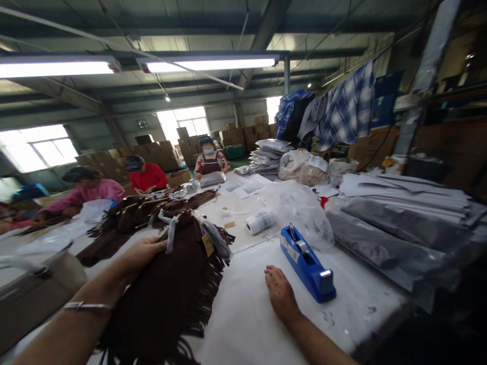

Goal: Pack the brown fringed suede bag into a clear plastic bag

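While the left hand (141,254) grips the dark brown fringed suede garment (171,299), the right hand (280,294) rests open-fingered beside it on the white tabletop (243,319); the garment lies unbagged.

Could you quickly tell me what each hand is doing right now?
Left hand: grip on the brown fringed garment.
Right hand: open, flat on the table.

The left hand (142,253) grips a brown fringed garment (171,299); the right hand (279,294) rests flat beside a blue tape dispenser (308,263).
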`<act>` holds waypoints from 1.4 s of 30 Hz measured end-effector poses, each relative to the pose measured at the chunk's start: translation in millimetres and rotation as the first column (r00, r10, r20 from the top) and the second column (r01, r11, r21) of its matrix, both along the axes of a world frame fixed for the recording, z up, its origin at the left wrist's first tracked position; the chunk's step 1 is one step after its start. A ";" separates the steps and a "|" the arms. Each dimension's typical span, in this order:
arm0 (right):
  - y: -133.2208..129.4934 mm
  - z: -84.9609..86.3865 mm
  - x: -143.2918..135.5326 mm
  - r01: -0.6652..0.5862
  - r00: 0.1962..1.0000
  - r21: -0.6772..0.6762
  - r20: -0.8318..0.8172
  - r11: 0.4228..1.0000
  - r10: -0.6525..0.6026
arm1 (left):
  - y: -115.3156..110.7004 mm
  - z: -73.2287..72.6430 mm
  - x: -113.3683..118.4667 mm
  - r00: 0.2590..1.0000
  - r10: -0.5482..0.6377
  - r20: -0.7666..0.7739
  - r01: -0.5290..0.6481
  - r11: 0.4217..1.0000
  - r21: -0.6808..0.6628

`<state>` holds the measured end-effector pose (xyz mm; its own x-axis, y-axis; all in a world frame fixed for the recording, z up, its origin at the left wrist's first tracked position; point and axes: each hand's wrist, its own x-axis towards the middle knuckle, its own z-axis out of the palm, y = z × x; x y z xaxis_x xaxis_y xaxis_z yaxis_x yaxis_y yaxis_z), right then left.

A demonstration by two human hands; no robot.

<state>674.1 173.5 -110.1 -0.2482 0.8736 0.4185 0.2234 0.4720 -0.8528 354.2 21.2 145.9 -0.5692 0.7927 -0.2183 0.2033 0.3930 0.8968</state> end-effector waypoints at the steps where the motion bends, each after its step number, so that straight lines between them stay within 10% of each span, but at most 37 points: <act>1: 0.0 -0.5 -0.4 0.002 1.000 0.000 -0.005 1.000 -0.002 | 1.3 3.8 -0.7 0.997 -0.030 0.070 0.032 0.999 -0.029; 6: 0.4 -2.0 -1.4 0.005 1.000 -0.001 -0.018 1.000 -0.005 | 9.9 10.9 -21.6 0.959 -0.171 -0.225 0.156 0.984 -0.085; 13: 0.4 -0.2 -1.2 0.002 1.000 -0.020 0.003 1.000 -0.002 | 13.9 10.8 -24.8 0.627 -0.235 -0.743 0.148 0.972 -0.183; 29: -0.2 2.9 -1.2 -0.028 1.000 -0.043 0.010 0.999 0.028 | 15.4 10.2 8.8 0.362 -0.176 -0.915 -0.031 0.979 -0.201; 33: -1.9 4.9 -1.7 -0.040 0.999 -0.072 0.005 0.997 0.041 | 15.4 4.0 13.9 0.161 -0.180 -0.971 -0.055 0.980 -0.191; 38: -1.6 6.5 0.7 -0.049 0.999 -0.070 0.012 0.996 0.050 | 7.1 -42.6 38.3 -0.229 0.032 -0.973 0.157 0.988 -0.004; 42: -2.3 8.0 2.5 -0.057 0.998 -0.057 0.033 0.997 0.059 | -14.8 -119.7 81.1 -0.168 0.043 -0.985 0.359 0.933 -0.021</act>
